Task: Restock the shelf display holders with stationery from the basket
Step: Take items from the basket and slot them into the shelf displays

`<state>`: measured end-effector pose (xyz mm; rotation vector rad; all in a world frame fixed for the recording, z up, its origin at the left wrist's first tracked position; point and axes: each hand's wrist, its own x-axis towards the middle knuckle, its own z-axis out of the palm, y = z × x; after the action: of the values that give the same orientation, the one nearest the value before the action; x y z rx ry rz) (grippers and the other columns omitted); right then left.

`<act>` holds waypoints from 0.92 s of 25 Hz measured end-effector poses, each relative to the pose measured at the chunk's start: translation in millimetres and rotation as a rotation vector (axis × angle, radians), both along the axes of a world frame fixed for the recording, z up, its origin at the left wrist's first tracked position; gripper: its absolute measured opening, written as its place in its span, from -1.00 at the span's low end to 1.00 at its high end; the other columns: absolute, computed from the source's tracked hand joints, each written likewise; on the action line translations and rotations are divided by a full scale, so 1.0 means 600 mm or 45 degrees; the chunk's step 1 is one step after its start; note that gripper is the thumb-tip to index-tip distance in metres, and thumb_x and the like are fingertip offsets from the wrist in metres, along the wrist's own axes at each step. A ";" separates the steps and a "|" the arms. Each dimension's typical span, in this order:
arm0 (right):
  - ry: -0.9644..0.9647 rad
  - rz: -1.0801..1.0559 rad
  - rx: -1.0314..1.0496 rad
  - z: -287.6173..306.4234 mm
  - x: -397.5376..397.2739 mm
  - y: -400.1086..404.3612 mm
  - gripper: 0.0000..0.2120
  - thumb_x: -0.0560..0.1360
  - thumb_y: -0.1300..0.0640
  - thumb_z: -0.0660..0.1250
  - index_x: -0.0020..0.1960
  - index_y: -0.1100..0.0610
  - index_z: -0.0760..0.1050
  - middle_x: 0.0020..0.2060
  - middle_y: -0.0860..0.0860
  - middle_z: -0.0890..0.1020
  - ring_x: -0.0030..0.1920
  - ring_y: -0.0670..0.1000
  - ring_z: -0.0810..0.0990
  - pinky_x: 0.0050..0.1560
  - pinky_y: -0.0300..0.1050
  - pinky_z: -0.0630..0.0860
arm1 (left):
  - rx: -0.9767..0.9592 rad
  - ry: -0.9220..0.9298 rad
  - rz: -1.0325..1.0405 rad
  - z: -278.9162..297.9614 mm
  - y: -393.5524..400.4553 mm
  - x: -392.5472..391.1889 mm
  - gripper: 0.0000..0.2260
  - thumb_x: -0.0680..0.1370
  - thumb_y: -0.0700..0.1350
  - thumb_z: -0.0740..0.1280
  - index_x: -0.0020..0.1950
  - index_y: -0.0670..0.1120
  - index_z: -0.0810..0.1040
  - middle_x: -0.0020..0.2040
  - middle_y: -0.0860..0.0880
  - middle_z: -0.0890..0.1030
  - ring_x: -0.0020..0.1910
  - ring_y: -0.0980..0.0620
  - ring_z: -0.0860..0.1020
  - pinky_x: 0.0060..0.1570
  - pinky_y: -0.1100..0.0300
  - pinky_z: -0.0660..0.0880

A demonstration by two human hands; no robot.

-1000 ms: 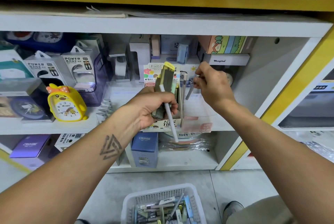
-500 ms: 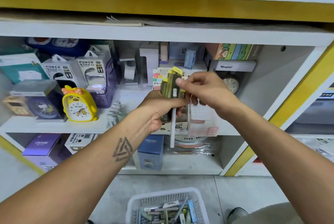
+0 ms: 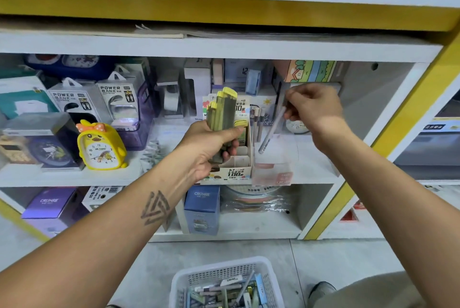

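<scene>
The left hand [image 3: 211, 148] clenches a bundle of yellow-capped cases [image 3: 222, 111], hiding their lower ends and part of the card holder [image 3: 236, 170] behind. Just right of that holder, the right hand [image 3: 313, 108] pinches a blurred white pen [image 3: 270, 131], tip down over the clear holder [image 3: 273, 165]. Below the holder, the basket [image 3: 224, 280] is cut off by the frame edge.

1. The basket [image 3: 270, 280] on the floor is cut off by the bottom edge.
2. The pen [image 3: 271, 131] in the right hand [image 3: 313, 111] is motion-blurred.
3. The left hand [image 3: 211, 146] hides the lower ends of the yellow-capped lead cases [image 3: 222, 108].
</scene>
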<state>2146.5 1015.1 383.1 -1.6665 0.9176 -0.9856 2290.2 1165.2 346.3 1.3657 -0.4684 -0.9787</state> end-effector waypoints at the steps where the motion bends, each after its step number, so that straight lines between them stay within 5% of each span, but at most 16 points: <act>1: 0.084 -0.043 -0.148 -0.003 -0.001 -0.006 -0.87 0.61 0.27 0.29 0.06 0.30 0.59 -0.31 0.12 0.66 -0.42 -0.03 0.62 -0.29 -0.12 0.63 | 0.017 -0.005 0.028 -0.002 -0.002 0.002 -0.90 0.44 -0.23 0.53 -0.14 -0.17 0.62 -0.36 -0.14 0.58 -0.47 -0.01 0.49 -0.53 0.28 0.36; 4: 0.397 -0.022 -0.506 -0.019 0.005 -0.006 -0.86 0.63 0.20 0.26 0.17 0.11 0.52 -0.21 0.06 0.68 -0.21 0.01 0.69 -0.06 0.04 0.66 | 0.021 0.008 0.044 -0.005 -0.006 0.004 -0.91 0.45 -0.25 0.51 -0.15 -0.18 0.63 -0.37 -0.15 0.58 -0.48 -0.01 0.49 -0.53 0.28 0.36; 8: 0.556 0.082 -0.722 -0.046 0.016 -0.004 -0.92 0.63 0.20 0.20 0.10 0.07 0.36 -0.15 0.08 0.64 -0.14 0.09 0.66 -0.06 0.14 0.63 | 0.020 -0.012 0.027 -0.009 -0.009 0.002 -0.91 0.46 -0.26 0.50 -0.11 -0.21 0.63 -0.38 -0.15 0.58 -0.50 -0.02 0.50 -0.53 0.27 0.37; 23: 0.744 0.171 -0.780 -0.067 0.028 -0.007 -0.92 0.64 0.21 0.21 0.10 0.19 0.45 -0.13 0.19 0.65 -0.11 0.23 0.63 -0.08 0.17 0.58 | 0.013 0.014 -0.079 -0.004 0.000 0.003 -0.92 0.47 -0.26 0.50 -0.11 -0.23 0.63 -0.33 -0.20 0.62 -0.45 -0.06 0.56 -0.47 0.24 0.47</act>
<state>2163.3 1011.2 342.8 -2.5879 0.8990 -0.7298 2291.9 1165.0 344.1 1.3609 -0.5010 -1.0402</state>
